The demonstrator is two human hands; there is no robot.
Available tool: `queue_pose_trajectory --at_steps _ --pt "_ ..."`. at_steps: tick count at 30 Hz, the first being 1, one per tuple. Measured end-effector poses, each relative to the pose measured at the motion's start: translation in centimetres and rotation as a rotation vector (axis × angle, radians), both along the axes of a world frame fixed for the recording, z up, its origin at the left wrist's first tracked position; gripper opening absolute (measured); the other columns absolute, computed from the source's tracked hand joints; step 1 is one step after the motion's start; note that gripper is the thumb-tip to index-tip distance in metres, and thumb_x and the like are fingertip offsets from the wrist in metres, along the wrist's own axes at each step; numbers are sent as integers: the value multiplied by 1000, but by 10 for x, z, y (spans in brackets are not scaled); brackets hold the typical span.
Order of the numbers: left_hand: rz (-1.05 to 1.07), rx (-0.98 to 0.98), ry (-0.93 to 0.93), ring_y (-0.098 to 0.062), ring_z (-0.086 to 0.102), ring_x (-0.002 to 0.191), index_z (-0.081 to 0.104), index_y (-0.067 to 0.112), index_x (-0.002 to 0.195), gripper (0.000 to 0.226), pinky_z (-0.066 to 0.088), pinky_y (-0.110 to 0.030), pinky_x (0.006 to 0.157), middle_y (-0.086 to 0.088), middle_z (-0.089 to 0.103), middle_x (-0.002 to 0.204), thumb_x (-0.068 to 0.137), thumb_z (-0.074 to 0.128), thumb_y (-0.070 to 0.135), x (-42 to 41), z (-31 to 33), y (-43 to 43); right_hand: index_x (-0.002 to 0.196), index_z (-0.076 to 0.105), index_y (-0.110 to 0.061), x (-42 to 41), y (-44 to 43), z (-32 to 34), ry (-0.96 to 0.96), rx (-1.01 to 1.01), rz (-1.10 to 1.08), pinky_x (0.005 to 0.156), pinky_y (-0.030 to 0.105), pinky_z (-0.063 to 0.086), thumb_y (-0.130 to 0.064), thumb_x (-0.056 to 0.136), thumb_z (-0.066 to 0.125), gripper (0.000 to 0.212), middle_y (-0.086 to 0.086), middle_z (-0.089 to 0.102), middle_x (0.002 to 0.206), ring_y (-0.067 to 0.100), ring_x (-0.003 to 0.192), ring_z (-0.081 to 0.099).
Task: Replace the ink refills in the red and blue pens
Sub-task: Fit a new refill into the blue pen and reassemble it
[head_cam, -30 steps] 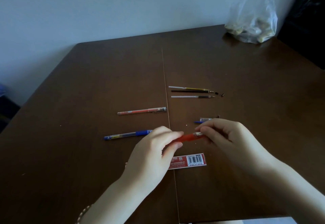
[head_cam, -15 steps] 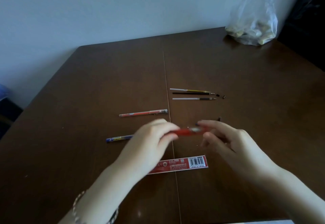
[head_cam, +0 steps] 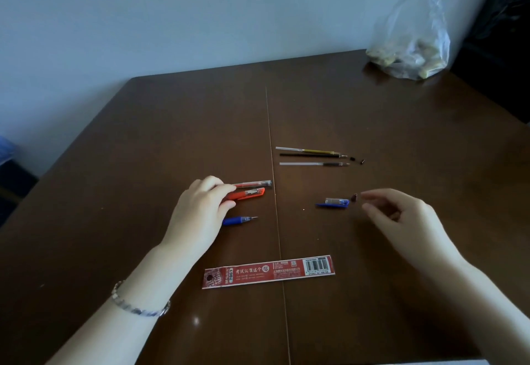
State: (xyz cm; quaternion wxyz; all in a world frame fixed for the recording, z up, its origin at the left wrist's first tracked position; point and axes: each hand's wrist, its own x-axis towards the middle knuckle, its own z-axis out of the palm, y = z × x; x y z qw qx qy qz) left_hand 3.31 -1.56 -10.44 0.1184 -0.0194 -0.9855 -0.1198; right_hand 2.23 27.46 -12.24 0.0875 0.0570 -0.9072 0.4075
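From the head camera I see the left hand (head_cam: 200, 215) with its fingers curled round the rear of the red pen (head_cam: 248, 193). The pen lies on the brown table (head_cam: 143, 149), just beside a clear-barrelled red pen (head_cam: 253, 183). The uncapped blue pen (head_cam: 239, 220) pokes out from under that hand. A blue cap (head_cam: 334, 203) lies near the right hand (head_cam: 401, 218), which holds nothing, its fingers loose. Three refills (head_cam: 311, 155) lie farther back, and a red refill packet (head_cam: 269, 271) lies nearer.
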Motion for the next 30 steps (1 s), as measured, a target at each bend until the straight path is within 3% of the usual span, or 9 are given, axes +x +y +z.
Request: queue_pose_trajectory --at_steps 5,12,16,20,21,24,27,30 --pt "-74 -33 -13 -16 51 107 59 20 115 30 44 -30 89 -1 59 115 85 57 26 28 -3 0 116 59 -21 -29 -7 -5 -97 180 18 73 25 42 -23 83 61 33 -2 56 93 14 82 52" --pt "-33 -58 -18 -18 50 106 59 16 114 28 44 -31 90 -4 60 113 88 54 23 33 -15 3 98 68 -19 -30 -9 -4 -92 236 -2 70 26 41 -22 83 62 17 -1 59 94 13 81 52" --pt "-28 -51 12 -18 50 106 57 13 114 28 44 -28 87 -7 57 114 89 50 22 30 -13 16 92 66 -28 -9 -8 12 -37 -33 -19 63 18 45 -19 81 64 14 -12 65 81 5 75 59" --pt "-21 384 72 -2 58 81 53 18 112 25 43 -2 62 6 60 100 88 50 20 39 9 44 79 66 -32 16 -16 35 6 -413 -4 54 5 46 -22 74 68 12 -8 73 67 -3 64 65" --pt "-45 506 41 -1 60 75 53 23 110 23 45 -1 60 13 61 92 88 49 22 43 15 52 77 68 -30 20 -18 39 -21 -532 12 54 6 47 -27 71 68 6 -9 73 71 -2 63 66" --pt "-146 797 -59 2 60 75 54 34 95 15 47 -6 58 16 62 74 86 51 22 52 28 73 76 73 -22 27 -27 45 -147 -854 89 56 14 51 -35 62 66 20 -2 75 73 6 66 68" --pt "-195 934 -125 2 60 69 58 29 91 12 45 -7 55 18 64 72 85 53 20 58 32 83 80 74 -23 31 -36 47 -203 -945 153 58 17 52 -38 59 66 26 -1 75 77 8 71 68" --pt "-219 953 -150 2 59 68 59 28 90 11 45 -7 57 19 64 74 85 54 20 60 31 86 82 74 -24 35 -41 46 -241 -975 187 60 18 53 -40 59 66 29 0 75 77 11 77 69"
